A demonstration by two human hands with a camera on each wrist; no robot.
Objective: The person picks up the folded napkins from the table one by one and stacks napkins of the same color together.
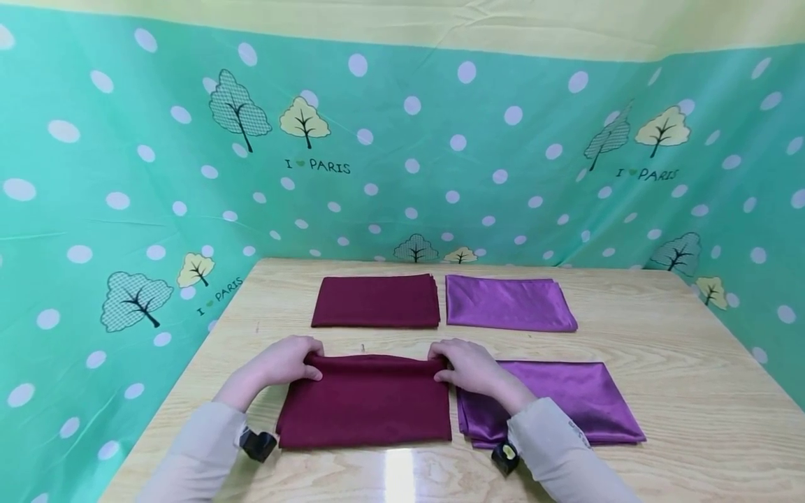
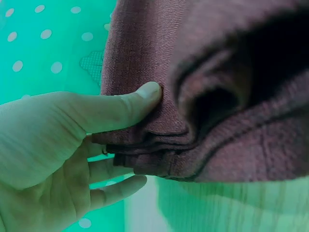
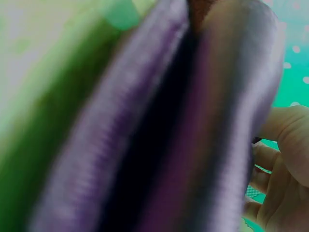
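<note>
A folded maroon cloth (image 1: 367,405) lies at the front of the table, its far edge slightly raised between two hands. The left hand (image 1: 291,362) pinches its far left corner; in the left wrist view the thumb (image 2: 128,108) presses on top of the stacked layers and the other fingers are underneath. The right hand (image 1: 468,367) grips the far right corner, thumb on the near side. Its forearm passes over a folded purple satin cloth (image 1: 566,398). In the right wrist view blurred purple folds (image 3: 111,130) hide most of the right hand's hold.
Behind lie a second folded maroon cloth (image 1: 377,300) and a second folded purple cloth (image 1: 509,302), side by side. A green dotted curtain (image 1: 434,188) hangs around the back and sides of the wooden table (image 1: 685,349).
</note>
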